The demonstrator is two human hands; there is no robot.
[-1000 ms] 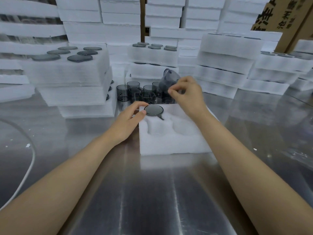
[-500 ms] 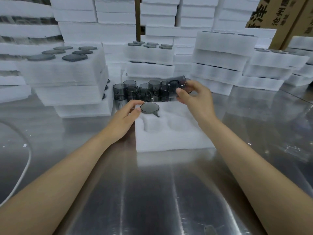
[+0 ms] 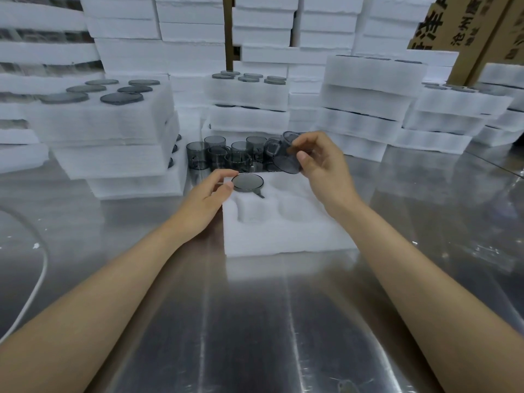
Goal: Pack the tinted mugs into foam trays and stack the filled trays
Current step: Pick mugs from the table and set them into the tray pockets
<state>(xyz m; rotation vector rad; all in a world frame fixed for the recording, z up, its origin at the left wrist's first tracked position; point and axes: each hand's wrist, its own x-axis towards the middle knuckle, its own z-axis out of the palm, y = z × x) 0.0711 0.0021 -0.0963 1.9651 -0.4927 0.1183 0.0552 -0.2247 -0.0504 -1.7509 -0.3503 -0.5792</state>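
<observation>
Head view: my right hand [image 3: 320, 163] holds a mug [image 3: 286, 156] in the air, over the far right corner of the tray [image 3: 283, 239]. The fingers curl over the mug's top and the thumb presses its near side, so the grip is closed round the body. The mug is tilted. Its long axis runs from high and far to low and near, and one dark round end faces me and slightly down. I cannot tell whether that end is the mouth or the base. Its handle shows on the left side.

My left hand [image 3: 209, 194] rests at the tray's far left corner, loosely curled and gripping nothing. Its forefinger and thumb tips touch the left edge of a packed mug [image 3: 247, 182]. That mug sits in the far left pocket with its long axis vertical and a flat dark disc facing up. Its handle lies in a slot pointing near and right.

The tray lies flat on the counter [image 3: 255, 321], between my forearms. Just beyond it a cluster of loose mugs [image 3: 218, 154] stands upright on the counter. Stacks of filled trays [image 3: 107, 123] rise to the left and along the far side, and a cardboard box [image 3: 467, 29] stands at the far right.
</observation>
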